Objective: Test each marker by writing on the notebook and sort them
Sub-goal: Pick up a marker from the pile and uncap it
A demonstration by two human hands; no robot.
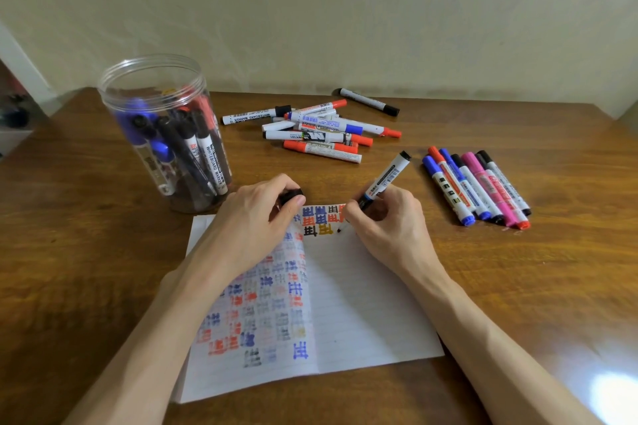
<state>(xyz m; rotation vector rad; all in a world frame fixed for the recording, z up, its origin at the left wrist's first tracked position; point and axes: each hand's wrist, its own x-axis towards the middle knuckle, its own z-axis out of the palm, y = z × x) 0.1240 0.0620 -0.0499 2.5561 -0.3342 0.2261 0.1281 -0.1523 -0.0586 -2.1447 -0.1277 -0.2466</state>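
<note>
Pinching a black marker (386, 179) near its tip, the right hand (385, 221) sets the nib on the open notebook (362, 304) at the near edge of the surface (518, 286). The left hand (253, 221) rests on the left page, fingers curled round a black cap (289, 197). A clear jar (152, 86) of markers stands far left, a loose pile (321, 133) lies by the far edge, a neat row (478, 188) toward the right edge

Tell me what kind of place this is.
Probably a home or office desk: a wooden table against a plain pale wall, a clear jar of whiteboard markers, and an open notebook covered in test marks.
</note>
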